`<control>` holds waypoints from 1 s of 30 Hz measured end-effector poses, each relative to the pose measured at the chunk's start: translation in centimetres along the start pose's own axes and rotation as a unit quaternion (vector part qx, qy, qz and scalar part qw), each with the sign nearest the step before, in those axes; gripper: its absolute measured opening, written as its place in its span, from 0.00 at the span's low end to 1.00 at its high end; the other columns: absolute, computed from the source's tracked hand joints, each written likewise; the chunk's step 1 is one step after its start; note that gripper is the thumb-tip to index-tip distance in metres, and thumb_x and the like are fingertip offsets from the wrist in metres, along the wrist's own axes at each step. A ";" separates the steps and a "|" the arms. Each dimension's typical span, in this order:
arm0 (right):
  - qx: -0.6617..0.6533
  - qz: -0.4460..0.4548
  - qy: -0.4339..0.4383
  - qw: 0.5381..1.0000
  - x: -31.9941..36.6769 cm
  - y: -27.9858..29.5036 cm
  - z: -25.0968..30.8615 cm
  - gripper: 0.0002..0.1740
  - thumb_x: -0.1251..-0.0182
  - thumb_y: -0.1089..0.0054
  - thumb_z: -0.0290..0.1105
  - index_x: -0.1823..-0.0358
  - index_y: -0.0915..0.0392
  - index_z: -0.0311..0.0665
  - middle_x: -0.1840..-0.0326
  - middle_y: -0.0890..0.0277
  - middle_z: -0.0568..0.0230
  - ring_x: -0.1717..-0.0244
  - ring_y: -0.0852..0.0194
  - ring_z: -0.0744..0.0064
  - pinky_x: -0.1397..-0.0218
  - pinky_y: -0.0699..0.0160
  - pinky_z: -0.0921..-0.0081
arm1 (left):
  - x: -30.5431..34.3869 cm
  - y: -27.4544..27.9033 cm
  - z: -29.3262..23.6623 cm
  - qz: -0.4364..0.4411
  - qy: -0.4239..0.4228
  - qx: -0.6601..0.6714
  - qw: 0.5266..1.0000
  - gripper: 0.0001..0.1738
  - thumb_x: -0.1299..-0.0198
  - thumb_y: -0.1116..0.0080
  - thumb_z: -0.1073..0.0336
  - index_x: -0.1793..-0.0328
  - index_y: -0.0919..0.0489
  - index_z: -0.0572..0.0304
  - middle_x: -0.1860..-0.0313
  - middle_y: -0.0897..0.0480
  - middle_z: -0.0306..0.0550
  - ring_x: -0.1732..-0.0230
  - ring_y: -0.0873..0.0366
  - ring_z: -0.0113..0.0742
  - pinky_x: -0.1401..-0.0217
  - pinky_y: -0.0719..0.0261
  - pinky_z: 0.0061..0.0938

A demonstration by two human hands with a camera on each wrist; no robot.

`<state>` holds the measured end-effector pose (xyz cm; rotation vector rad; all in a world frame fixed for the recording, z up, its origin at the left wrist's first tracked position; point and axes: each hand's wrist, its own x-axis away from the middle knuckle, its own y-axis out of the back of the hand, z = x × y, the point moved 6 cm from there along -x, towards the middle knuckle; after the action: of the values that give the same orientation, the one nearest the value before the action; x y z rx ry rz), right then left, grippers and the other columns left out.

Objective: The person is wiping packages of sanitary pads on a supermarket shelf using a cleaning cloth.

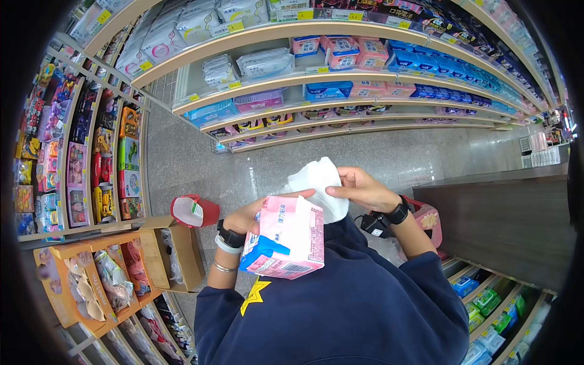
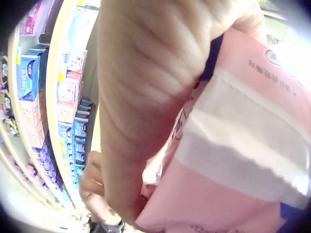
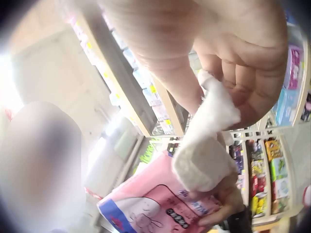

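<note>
A pink, white and blue package (image 1: pixel 285 234) is held against the front of the body by the left hand (image 1: pixel 246 218), whose fingers reach along its upper edge. Above it, a white cloth-like sheet (image 1: pixel 316 182) is pinched between thumb and fingers of the right hand (image 1: pixel 364 190). In the left wrist view the package (image 2: pixel 243 141) fills the right side, beside the left hand (image 2: pixel 150 73). The right wrist view shows the right hand (image 3: pixel 233 53) gripping the bunched white sheet (image 3: pixel 204 150), with the pink package (image 3: pixel 155 199) below it.
Shelves of packaged goods (image 1: pixel 340 58) curve across the front, with toy shelves (image 1: pixel 91 158) at the left. A red bin (image 1: pixel 204 211), a cardboard box (image 1: pixel 182 258) and an orange display box (image 1: pixel 91 280) stand at the left. A dark counter (image 1: pixel 499 213) is at the right.
</note>
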<state>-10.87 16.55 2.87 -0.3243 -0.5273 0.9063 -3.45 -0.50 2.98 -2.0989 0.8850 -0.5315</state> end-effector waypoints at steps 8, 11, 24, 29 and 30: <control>0.311 0.001 0.208 0.927 2.0 -3.0 7.2 0.21 0.43 0.52 0.11 0.50 0.18 0.33 0.50 0.28 0.59 0.54 0.27 0.74 0.49 0.28 0.78 | 0.9 0.5 -2.6 0.026 -0.002 -0.113 0.993 0.71 0.80 0.18 0.43 0.27 0.40 0.75 0.22 0.50 0.63 0.24 0.43 0.52 0.24 0.47 0.38; 0.367 0.039 0.232 0.900 2.6 -3.7 8.1 0.29 0.55 0.59 0.06 0.58 0.13 0.36 0.49 0.33 0.57 0.58 0.29 0.70 0.52 0.29 0.75 | 0.0 0.0 -2.6 0.035 -0.145 -0.163 0.975 0.54 0.56 0.30 0.47 0.28 0.39 0.74 0.29 0.39 0.67 0.30 0.35 0.52 0.34 0.32 0.37; 0.396 -0.031 0.240 0.886 3.4 -1.4 8.6 0.29 0.61 0.63 0.05 0.67 0.14 0.35 0.46 0.33 0.54 0.40 0.31 0.57 0.34 0.35 0.65 | -0.9 -0.4 0.0 -0.091 -0.050 0.336 0.936 0.43 0.33 0.49 0.56 0.22 0.55 0.70 0.55 0.19 0.61 0.60 0.16 0.41 0.62 0.14 0.30; 0.443 -0.008 0.240 0.864 3.3 -2.6 8.6 0.29 0.62 0.61 0.05 0.67 0.15 0.36 0.47 0.31 0.54 0.42 0.30 0.56 0.34 0.33 0.62 | -2.7 2.7 -0.4 0.022 -0.052 -0.111 0.992 0.72 0.68 0.22 0.42 0.23 0.51 0.73 0.33 0.31 0.61 0.30 0.33 0.48 0.30 0.33 0.35; 0.453 -0.007 0.235 0.860 3.3 -2.7 8.6 0.29 0.62 0.61 0.05 0.67 0.15 0.36 0.47 0.30 0.54 0.42 0.30 0.56 0.34 0.33 0.62 | -3.0 2.5 -0.5 0.020 -0.050 -0.131 0.990 0.74 0.72 0.20 0.41 0.23 0.51 0.73 0.31 0.32 0.61 0.28 0.35 0.48 0.28 0.37 0.36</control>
<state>-12.23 18.04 12.26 0.3238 0.3756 0.9250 -6.78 0.36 1.10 -2.3148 0.9806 -0.2993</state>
